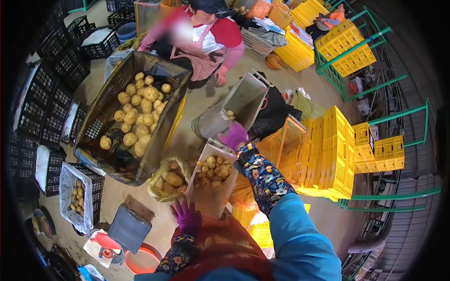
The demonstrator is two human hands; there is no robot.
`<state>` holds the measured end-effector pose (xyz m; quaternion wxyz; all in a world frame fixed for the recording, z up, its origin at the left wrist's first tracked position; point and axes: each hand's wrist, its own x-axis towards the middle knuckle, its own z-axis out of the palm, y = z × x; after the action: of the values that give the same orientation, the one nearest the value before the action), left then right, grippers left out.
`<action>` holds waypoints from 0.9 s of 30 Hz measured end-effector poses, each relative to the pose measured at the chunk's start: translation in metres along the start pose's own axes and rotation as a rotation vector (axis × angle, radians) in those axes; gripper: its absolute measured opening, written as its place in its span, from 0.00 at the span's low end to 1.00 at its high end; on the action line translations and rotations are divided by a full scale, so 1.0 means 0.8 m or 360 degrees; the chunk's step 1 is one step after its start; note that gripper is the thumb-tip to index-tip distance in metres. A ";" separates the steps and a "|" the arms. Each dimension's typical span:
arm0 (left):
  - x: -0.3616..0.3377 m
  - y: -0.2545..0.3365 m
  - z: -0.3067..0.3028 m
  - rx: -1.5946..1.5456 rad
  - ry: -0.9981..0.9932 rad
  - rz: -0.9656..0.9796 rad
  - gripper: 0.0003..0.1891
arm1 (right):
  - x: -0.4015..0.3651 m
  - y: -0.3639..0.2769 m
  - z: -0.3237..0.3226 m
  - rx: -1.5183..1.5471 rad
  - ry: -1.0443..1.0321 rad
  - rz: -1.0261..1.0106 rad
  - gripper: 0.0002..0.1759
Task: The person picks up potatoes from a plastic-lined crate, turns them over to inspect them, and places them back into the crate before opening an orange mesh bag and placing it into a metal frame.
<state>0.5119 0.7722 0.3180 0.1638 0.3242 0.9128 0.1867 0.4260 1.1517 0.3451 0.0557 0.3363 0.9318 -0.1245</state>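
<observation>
My right hand (234, 136), in a purple glove, reaches over the near end of a long grey bin (239, 100) holding a few small potatoes (230, 114); its fingers are bunched and what they hold, if anything, is hidden. My left hand (187, 217), gloved in purple with fingers spread, holds nothing and is beside the near end of a pale bin (205, 200) of potatoes (215, 169). Left of that bin stands an open bag (156, 186) of larger potatoes (175, 179). A big lined crate (87, 149) at the left holds many potatoes (142, 119).
A co-worker (206, 51) sits across the bins, one gloved hand (221, 75) low. Yellow crates (330, 152) stack at the right, black crates (47, 103) at the left. Nearby are a lined crate (68, 196), a grey stool (130, 226) and an orange basin (142, 260). Another person (335, 18) is farther back.
</observation>
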 end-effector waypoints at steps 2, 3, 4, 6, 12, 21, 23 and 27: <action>-0.004 0.008 -0.003 0.0065 -0.0026 -0.0007 0.32 | -0.006 -0.013 0.028 -0.0252 0.0125 0.0005 0.46; -0.004 0.014 -0.005 0.0103 -0.0030 -0.0021 0.33 | -0.009 -0.016 0.038 -0.0373 0.0188 -0.0003 0.46; -0.004 0.018 -0.006 0.0167 -0.0113 -0.0053 0.37 | -0.010 -0.015 0.043 -0.0260 0.0288 -0.0011 0.46; -0.005 0.027 -0.014 0.0209 -0.0107 -0.0063 0.35 | -0.021 -0.011 0.051 -0.0025 0.0465 -0.0018 0.47; -0.023 0.040 -0.003 0.0324 -0.0076 -0.0182 0.38 | -0.010 0.019 0.010 0.0331 0.0295 -0.0152 0.48; -0.029 -0.003 0.060 0.0293 0.0635 -0.1063 0.41 | 0.007 0.051 -0.001 0.0536 0.0266 -0.0114 0.37; -0.015 0.006 0.060 0.0307 0.0545 -0.0950 0.41 | 0.003 0.064 0.013 0.0781 0.0334 -0.0200 0.37; -0.002 0.024 0.068 0.0371 0.0258 -0.0895 0.48 | -0.018 0.125 -0.010 0.2148 0.0260 -0.0123 0.28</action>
<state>0.5462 0.7982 0.2791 0.0974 0.0599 0.9920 0.0536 0.5008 1.2197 0.3360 -0.2412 0.2722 0.6627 -0.6546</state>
